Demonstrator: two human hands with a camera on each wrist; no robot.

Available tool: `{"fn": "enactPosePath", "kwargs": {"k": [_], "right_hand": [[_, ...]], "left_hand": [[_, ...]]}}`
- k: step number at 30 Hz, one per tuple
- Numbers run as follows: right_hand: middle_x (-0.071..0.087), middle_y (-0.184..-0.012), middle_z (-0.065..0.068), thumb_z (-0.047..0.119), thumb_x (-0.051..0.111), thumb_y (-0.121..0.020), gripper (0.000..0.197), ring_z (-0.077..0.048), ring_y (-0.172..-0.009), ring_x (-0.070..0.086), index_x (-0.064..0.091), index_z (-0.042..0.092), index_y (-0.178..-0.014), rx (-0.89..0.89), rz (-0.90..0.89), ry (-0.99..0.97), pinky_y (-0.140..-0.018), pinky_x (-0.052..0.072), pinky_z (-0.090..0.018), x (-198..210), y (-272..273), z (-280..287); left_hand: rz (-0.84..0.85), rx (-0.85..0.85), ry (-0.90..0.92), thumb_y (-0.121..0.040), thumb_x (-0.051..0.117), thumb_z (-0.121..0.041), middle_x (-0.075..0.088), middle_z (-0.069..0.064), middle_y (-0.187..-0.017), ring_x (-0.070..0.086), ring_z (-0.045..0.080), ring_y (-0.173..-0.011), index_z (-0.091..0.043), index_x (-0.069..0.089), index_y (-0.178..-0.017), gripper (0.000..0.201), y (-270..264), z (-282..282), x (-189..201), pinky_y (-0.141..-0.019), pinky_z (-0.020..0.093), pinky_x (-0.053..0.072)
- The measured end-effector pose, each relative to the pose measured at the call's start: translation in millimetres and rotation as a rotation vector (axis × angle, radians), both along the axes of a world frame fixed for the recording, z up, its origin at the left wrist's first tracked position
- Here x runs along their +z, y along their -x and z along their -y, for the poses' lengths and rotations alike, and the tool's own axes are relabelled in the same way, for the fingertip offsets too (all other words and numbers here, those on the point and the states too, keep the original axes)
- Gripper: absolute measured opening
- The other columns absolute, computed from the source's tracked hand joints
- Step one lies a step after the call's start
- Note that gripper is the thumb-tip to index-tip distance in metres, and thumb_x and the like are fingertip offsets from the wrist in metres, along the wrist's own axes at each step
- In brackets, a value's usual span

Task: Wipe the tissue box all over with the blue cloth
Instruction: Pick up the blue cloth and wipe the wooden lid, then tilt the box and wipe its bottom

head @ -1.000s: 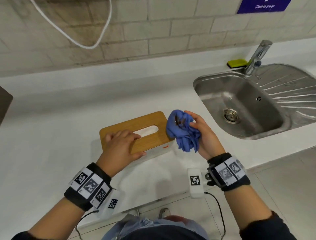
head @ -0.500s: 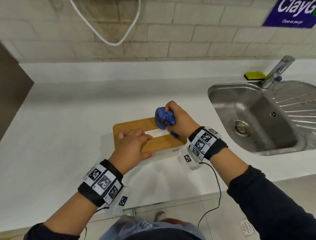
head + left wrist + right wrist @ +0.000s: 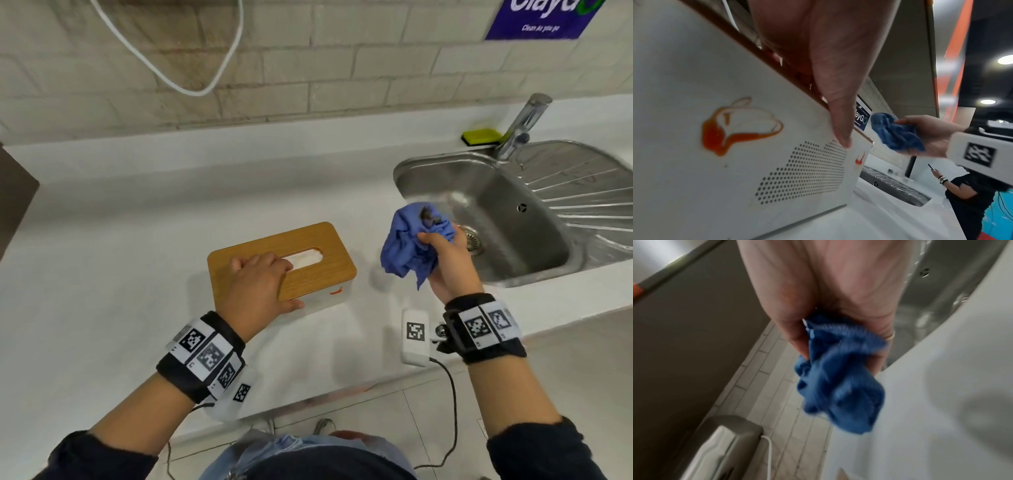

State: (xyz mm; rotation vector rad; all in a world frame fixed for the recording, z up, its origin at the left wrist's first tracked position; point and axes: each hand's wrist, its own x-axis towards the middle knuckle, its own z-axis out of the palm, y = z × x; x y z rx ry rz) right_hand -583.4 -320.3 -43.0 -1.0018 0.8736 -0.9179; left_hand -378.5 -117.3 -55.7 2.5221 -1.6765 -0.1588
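Our left hand lies flat on the rectangular wood-lidded tissue box, its length running left-right; our right hand grips the crumpled blue cloth.

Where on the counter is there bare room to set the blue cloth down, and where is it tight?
Bare counter lies left of the tissue box, behind it up to the wall, and between it and the sink. It is tighter in front, where the left hand rests on the box. The right hand holds the blue cloth up by the sink.
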Motion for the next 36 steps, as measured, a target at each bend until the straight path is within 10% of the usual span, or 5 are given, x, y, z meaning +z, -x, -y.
{"fn": "enactPosePath", "kwargs": {"k": [9, 13, 20, 29, 36], "right_hand": [[0.064, -0.104, -0.009, -0.017, 0.046, -0.080, 0.051, -0.022, -0.086, 0.065, 0.046, 0.014, -0.121, 0.338, -0.515, 0.272, -0.071, 0.055, -0.034, -9.6, 27.3, -20.2], [0.067, -0.097, -0.007, -0.013, 0.047, -0.083, 0.034, 0.002, -0.080, 0.062, 0.061, 0.009, -0.106, 0.394, -0.635, 0.519, -0.074, 0.047, -0.007, -5.5, 20.3, -27.2], [0.056, -0.089, 0.006, -0.002, 0.043, -0.093, 0.021, 0.015, -0.075, 0.055, 0.044, 0.016, -0.102, 0.321, -0.427, 0.583, -0.068, 0.041, -0.002, 1.6, -22.3, -62.4], [0.056, -0.104, -0.001, 0.021, 0.059, -0.087, 0.017, -0.015, -0.096, 0.057, 0.050, 0.024, -0.100, 0.057, -0.207, 0.586, -0.083, 0.046, -0.032, -19.7, -105.5, -103.0], [0.050, -0.137, -0.010, 0.015, 0.042, -0.083, 0.049, -0.027, -0.104, 0.051, 0.046, 0.011, -0.132, 0.186, -0.613, 1.135, -0.090, 0.045, -0.042, -46.7, -114.0, -101.6]], "left_hand": [[-0.108, 0.013, 0.022, -0.067, 0.052, -0.075, 0.060, -0.009, -0.115, 0.055, 0.018, -0.100, -0.035, 0.056, -0.114, 0.062, -18.4, -1.0, 12.2, -0.084, 0.036, 0.022], [-0.308, 0.016, -0.050, -0.069, 0.033, -0.078, 0.062, -0.008, -0.095, 0.057, 0.013, -0.093, -0.039, 0.060, -0.103, 0.058, -48.9, -5.1, 29.0, -0.077, 0.036, 0.021], [-0.547, 0.096, -0.186, -0.070, 0.037, -0.075, 0.066, -0.013, -0.094, 0.058, 0.005, -0.091, -0.035, 0.061, -0.095, 0.053, -76.3, -8.6, 36.5, -0.101, 0.044, 0.033], [-0.790, 0.127, -0.156, -0.086, 0.053, -0.045, 0.062, -0.004, -0.100, 0.058, 0.014, -0.096, -0.023, 0.057, -0.101, 0.027, -81.0, -6.4, 34.8, -0.086, 0.029, 0.044], [-0.779, 0.110, -0.100, -0.085, 0.053, -0.045, 0.062, -0.005, -0.099, 0.056, 0.009, -0.089, -0.020, 0.058, -0.103, 0.030, -84.7, -3.6, 29.9, -0.076, 0.022, 0.042]]}}
